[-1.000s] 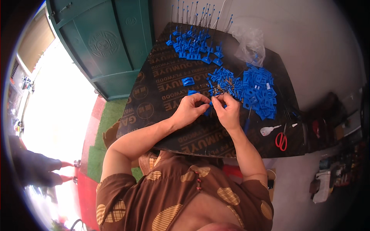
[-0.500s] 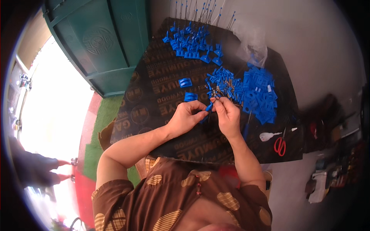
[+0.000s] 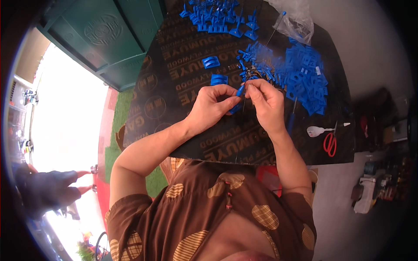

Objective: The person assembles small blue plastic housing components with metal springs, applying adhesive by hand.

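Over the dark plywood table, my left hand [image 3: 210, 106] pinches a small blue plastic piece [image 3: 240, 90] between thumb and fingers. Close beside it, my right hand [image 3: 269, 104] is closed in a pinch at the end of that piece; what its fingertips hold is too small to make out. A thin dark wire [image 3: 244, 103] hangs between the two hands. Just beyond my left hand lie two blue curved clips [image 3: 219, 79], one behind the other. Past my fingertips is a heap of small blue parts and metal bits [image 3: 261, 58].
Flat blue plates [image 3: 307, 80] are piled at the right. Nearer are a white squeeze bottle [image 3: 320, 131] and red-handled scissors [image 3: 329, 144]. Blue stands with wires [image 3: 215, 17] crowd the far edge by a clear plastic bag [image 3: 296, 21]. A green door [image 3: 104, 39] borders the left.
The view has tilted, so the table sits higher and the hands appear slightly farther right. Both hands keep their pinch at the small blue piece.
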Demonstrator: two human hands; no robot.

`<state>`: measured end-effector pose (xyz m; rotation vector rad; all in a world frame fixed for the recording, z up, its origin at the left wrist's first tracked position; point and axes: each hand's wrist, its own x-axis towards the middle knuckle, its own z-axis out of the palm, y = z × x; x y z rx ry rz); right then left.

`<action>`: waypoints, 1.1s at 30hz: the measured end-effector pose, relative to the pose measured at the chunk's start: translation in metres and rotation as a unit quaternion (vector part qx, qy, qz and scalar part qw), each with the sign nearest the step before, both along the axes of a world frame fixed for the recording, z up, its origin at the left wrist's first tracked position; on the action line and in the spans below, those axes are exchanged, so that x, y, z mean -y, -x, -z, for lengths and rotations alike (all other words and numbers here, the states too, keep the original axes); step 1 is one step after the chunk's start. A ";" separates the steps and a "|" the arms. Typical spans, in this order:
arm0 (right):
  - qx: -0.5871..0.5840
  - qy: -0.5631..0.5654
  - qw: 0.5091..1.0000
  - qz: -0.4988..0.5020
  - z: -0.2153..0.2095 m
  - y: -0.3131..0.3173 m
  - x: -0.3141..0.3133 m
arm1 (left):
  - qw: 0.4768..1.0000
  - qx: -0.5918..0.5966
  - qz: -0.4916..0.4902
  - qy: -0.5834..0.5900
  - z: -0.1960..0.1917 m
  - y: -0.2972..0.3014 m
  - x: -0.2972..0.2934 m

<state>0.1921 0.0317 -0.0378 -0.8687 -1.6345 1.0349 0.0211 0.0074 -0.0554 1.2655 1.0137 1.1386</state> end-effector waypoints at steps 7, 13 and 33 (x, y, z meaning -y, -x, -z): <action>0.001 0.013 1.000 -0.004 0.004 0.002 -0.002 | 0.996 -0.083 0.006 -0.022 -0.007 0.001 0.008; 0.002 0.031 0.999 -0.013 0.004 -0.003 -0.004 | 0.998 -0.052 0.019 0.007 -0.010 0.001 0.008; -0.061 0.079 0.987 -0.127 -0.013 -0.006 0.002 | 0.932 0.260 0.211 0.138 -0.003 0.011 -0.003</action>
